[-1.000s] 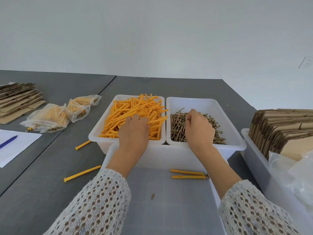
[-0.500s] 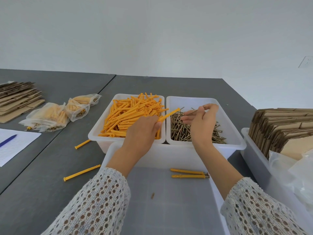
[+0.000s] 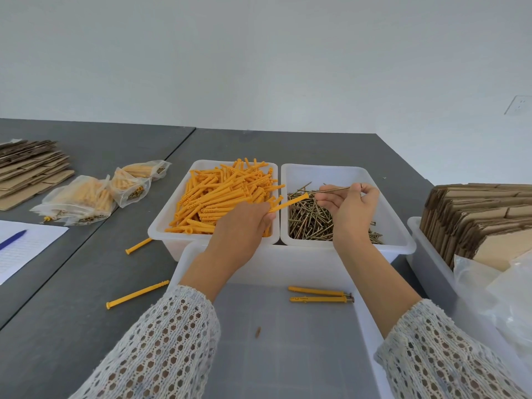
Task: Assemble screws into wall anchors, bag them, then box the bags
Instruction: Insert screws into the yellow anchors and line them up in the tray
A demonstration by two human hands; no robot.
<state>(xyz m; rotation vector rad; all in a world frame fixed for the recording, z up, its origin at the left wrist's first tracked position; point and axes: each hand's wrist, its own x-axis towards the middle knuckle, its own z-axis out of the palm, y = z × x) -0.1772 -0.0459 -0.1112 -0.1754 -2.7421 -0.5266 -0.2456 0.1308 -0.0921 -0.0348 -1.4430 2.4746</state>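
Left hand point(image 3: 244, 226) grips orange anchor point(image 3: 289, 202) | right hand point(image 3: 349, 207) pinches screw point(image 3: 334, 190) (tips nearly meeting)

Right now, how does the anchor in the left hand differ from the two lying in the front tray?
The held anchor is pinched by the left hand, raised and angled toward the screw; the tray anchors lie flat, side by side. The held anchor looks empty; a tray anchor shows a screw head. All are orange.

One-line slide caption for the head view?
Left hand holds an orange anchor; right hand aims a screw at it.
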